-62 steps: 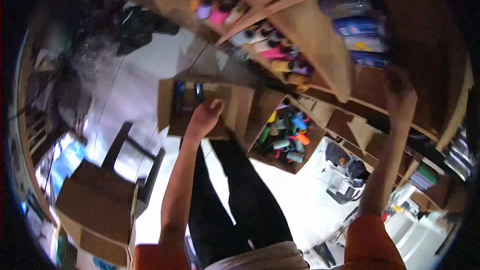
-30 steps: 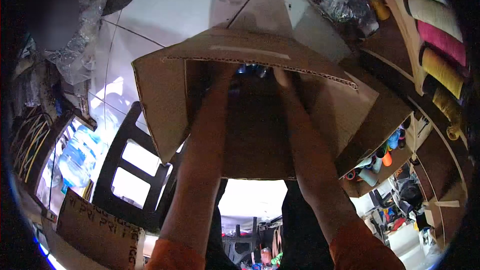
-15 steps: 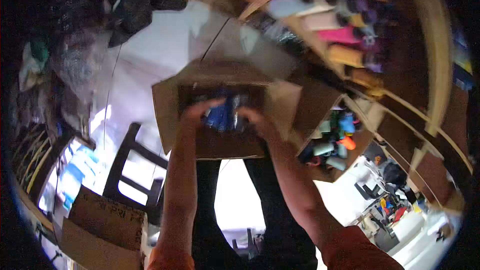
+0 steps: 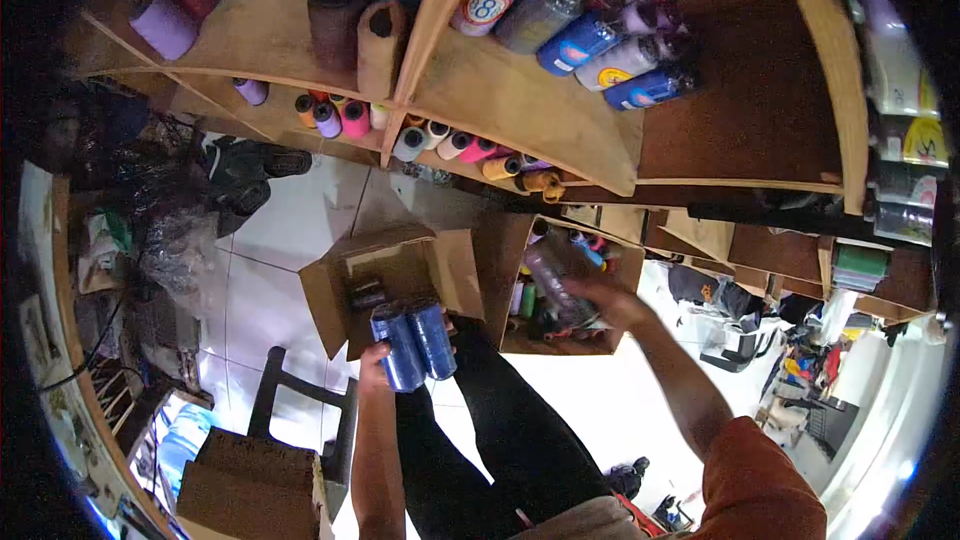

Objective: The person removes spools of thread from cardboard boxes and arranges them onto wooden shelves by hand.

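Two blue wrapped thread spools [image 4: 414, 346] stand side by side in my left hand [image 4: 374, 368], over the near edge of an open cardboard box [image 4: 458, 265]. Dark spools [image 4: 368, 292] lie inside that box. My right hand [image 4: 608, 300] is over a second box [image 4: 510, 275] of mixed coloured spools. It is closed round a greyish-purple wrapped spool [image 4: 550, 275], blurred by motion.
Wooden shelves [image 4: 540, 90] with wrapped spools [image 4: 580, 40] and small coloured cones [image 4: 340, 118] cross the top. A black stool [image 4: 340, 440] and cardboard box [image 4: 250, 485] stand at lower left. Plastic bags [image 4: 175, 250] lie left; a basket [image 4: 738, 345] right.
Both hands have come out of the open box. The left has lifted two blue spools; the right has moved over the second box with a greyish-purple spool. The view has swung towards the shelves.
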`<action>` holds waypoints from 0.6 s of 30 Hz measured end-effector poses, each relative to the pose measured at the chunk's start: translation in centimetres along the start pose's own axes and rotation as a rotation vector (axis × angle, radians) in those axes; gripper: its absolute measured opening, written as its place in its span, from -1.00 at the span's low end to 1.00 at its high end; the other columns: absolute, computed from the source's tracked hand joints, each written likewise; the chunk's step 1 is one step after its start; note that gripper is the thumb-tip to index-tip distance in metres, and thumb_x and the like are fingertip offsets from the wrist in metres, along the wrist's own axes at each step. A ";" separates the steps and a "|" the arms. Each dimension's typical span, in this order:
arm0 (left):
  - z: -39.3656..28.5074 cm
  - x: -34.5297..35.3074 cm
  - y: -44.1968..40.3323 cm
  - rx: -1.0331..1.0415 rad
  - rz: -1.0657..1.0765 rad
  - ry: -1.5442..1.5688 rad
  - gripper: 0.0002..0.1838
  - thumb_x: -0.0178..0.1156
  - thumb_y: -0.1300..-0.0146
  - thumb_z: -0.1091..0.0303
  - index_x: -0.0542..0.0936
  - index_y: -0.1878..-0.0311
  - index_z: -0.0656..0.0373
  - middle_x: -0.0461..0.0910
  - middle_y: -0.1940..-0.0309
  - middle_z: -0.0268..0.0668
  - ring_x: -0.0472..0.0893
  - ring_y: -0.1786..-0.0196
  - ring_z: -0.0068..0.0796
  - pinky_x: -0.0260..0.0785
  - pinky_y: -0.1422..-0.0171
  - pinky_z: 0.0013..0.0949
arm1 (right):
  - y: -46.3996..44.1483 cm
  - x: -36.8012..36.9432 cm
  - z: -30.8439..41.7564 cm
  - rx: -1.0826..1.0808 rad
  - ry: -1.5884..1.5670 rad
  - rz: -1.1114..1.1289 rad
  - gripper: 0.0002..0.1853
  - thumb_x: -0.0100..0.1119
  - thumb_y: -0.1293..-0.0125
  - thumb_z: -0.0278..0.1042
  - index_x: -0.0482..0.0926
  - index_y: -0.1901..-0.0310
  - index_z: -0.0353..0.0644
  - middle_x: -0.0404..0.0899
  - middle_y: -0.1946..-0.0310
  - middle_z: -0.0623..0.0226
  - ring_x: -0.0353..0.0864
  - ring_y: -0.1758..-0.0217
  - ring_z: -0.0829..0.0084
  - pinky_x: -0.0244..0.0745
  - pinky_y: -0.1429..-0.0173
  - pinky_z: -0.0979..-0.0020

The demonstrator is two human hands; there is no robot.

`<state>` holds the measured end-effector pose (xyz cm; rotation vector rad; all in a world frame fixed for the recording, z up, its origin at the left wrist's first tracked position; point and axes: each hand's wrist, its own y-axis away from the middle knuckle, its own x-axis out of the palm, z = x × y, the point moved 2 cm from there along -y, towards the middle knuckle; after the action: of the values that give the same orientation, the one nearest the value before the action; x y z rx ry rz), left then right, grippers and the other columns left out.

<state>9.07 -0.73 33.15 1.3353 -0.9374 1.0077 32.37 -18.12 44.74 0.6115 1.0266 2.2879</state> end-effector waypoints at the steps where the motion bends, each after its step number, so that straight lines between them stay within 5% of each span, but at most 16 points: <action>1: 0.0 0.1 0.0 -0.011 0.011 -0.019 0.00 0.34 0.18 0.06 0.12 -0.29 0.38 0.33 -0.15 0.09 0.41 -0.16 0.03 0.26 -0.23 0.12 | 0.7 -1.2 1.9 -0.107 0.129 -0.024 -0.29 0.14 -0.20 -0.28 -0.02 -0.30 -0.15 0.38 -0.04 0.02 0.54 0.07 0.24 0.55 0.10 0.31; 2: 0.1 0.1 0.0 -0.025 0.021 -0.035 0.00 0.34 0.17 0.06 0.12 -0.30 0.37 0.30 -0.18 0.09 0.39 -0.18 0.03 0.25 -0.23 0.14 | 1.2 -2.6 3.3 -0.204 0.255 -0.060 -0.20 0.16 -0.17 -0.31 -0.11 -0.35 -0.14 0.32 -0.11 0.00 0.51 0.00 0.24 0.53 0.02 0.29; 3: 0.2 0.0 -0.3 -0.038 0.034 -0.051 0.00 0.34 0.17 0.06 0.11 -0.31 0.36 0.28 -0.20 0.08 0.37 -0.20 0.04 0.25 -0.23 0.16 | 2.6 -0.8 6.3 -0.181 0.019 -0.115 -0.31 0.19 -0.16 -0.23 0.12 -0.27 -0.26 0.32 -0.16 0.13 0.34 -0.17 0.35 0.26 -0.24 0.37; 5: 0.1 -0.5 -1.0 -0.067 0.063 -0.088 0.01 0.34 0.17 0.06 0.09 -0.32 0.34 0.23 -0.24 0.08 0.32 -0.24 0.04 0.23 -0.23 0.20 | 3.3 -2.9 9.7 -0.338 0.389 -0.422 -0.36 0.24 -0.12 -0.18 0.26 -0.17 -0.32 0.42 -0.04 0.10 0.42 -0.07 0.35 0.38 -0.09 0.37; 7: 0.4 -1.1 -1.3 -0.106 0.072 -0.064 0.02 0.34 0.18 0.07 0.09 -0.32 0.35 0.22 -0.25 0.05 0.31 -0.26 0.02 0.21 -0.25 0.20 | 4.0 -4.1 13.1 -0.330 0.578 -0.608 -0.57 0.20 -0.18 -0.19 0.47 0.03 -0.36 0.56 0.18 0.18 0.57 0.25 0.42 0.54 0.20 0.42; 10: 0.6 -1.1 -1.4 -0.106 0.060 -0.077 0.03 0.34 0.20 0.07 0.09 -0.31 0.38 0.23 -0.25 0.02 0.31 -0.27 -0.02 0.19 -0.27 0.18 | 3.1 -5.5 16.0 -0.362 0.264 -0.670 -0.54 0.19 -0.17 -0.15 0.43 -0.07 -0.19 0.53 0.20 0.27 0.58 0.34 0.47 0.62 0.35 0.47; 13: 0.9 -1.6 -1.2 -0.073 0.041 -0.087 0.02 0.34 0.20 0.08 0.10 -0.29 0.41 0.24 -0.25 0.02 0.32 -0.27 -0.04 0.19 -0.28 0.18 | 1.9 -5.8 17.9 -0.487 0.503 -0.741 -0.57 0.16 -0.19 -0.11 0.48 -0.01 -0.21 0.55 0.27 0.27 0.61 0.35 0.43 0.65 0.28 0.44; 15: 1.2 -1.9 -0.8 -0.072 0.032 -0.080 0.01 0.34 0.20 0.08 0.11 -0.29 0.41 0.25 -0.24 0.02 0.32 -0.27 -0.04 0.20 -0.27 0.18 | 0.4 -11.0 18.8 -0.643 1.202 -0.720 -0.59 0.13 -0.20 -0.08 0.51 0.05 -0.22 0.56 0.32 0.22 0.63 0.34 0.41 0.66 0.27 0.42; 18: 0.9 -1.3 -0.5 -0.071 0.032 -0.088 0.00 0.34 0.20 0.09 0.12 -0.29 0.40 0.26 -0.24 0.03 0.33 -0.26 -0.03 0.23 -0.25 0.17 | -0.2 -9.9 20.1 -0.648 1.752 -0.744 -0.66 0.04 -0.27 -0.14 0.55 0.12 -0.26 0.59 0.37 0.12 0.65 0.39 0.25 0.62 0.37 0.32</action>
<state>9.13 -1.66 31.78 1.3171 -1.0542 0.9372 51.86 -13.89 54.99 -1.9607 0.6936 1.7981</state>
